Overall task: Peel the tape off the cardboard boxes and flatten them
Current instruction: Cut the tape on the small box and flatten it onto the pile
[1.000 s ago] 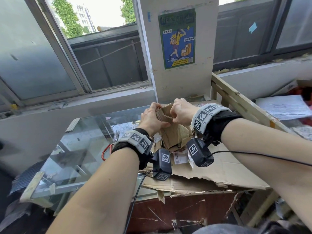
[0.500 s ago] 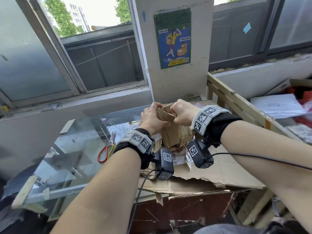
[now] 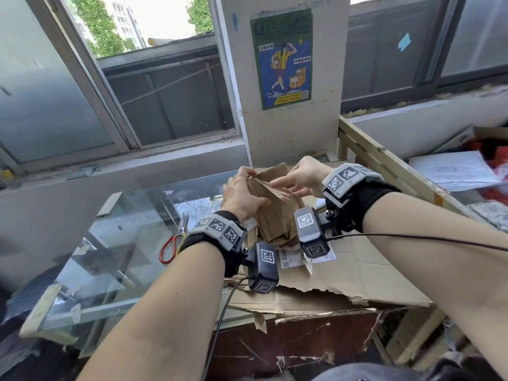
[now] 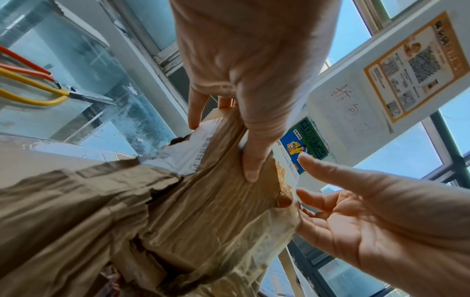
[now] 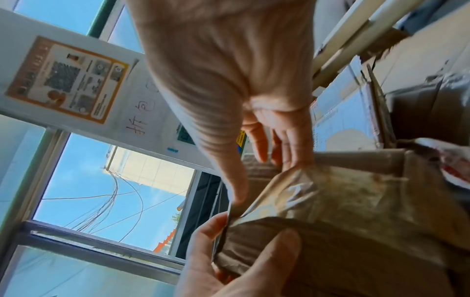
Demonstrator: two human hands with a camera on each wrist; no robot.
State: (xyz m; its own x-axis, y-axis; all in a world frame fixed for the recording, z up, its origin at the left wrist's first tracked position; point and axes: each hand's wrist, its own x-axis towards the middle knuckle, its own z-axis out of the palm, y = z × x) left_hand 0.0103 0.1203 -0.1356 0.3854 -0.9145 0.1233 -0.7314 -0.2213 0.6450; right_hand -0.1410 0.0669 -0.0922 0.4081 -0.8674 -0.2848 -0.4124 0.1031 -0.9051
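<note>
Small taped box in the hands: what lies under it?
Under the box lie flattened cardboard and a white printed label. The wrist cameras and box hide whatever is directly beneath.

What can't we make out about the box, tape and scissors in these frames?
- Small cardboard box: its base, head view, hidden by the wrist cameras and left hand.
- Tape: how far it is peeled; right wrist view blurred, right hand covers it in head view.
- Scissors: handles cut off by the left wrist view's edge, partly behind the left wrist in head view.
- Label print: too small to read.
</note>
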